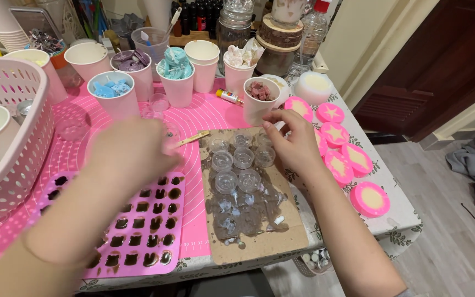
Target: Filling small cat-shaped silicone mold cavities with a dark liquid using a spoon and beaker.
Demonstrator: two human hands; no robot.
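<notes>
Paper cup (258,99) of brown wax pieces, upright, far edge of cardboard sheet (259,231). Right hand (295,144) just right of it, fingertips pinched at its rim, nearer. Left hand (130,151) blurred, grip unreadable, above pink silicone mould (144,231).

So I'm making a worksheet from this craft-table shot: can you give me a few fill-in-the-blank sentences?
1. The right hand touches a white paper cup of ____ chunks.
2. The clear round plastic moulds sit on brown ____.
3. The pink silicone mould tray lies under the blurred ____ hand.

Missing: brown; cardboard; left
</notes>
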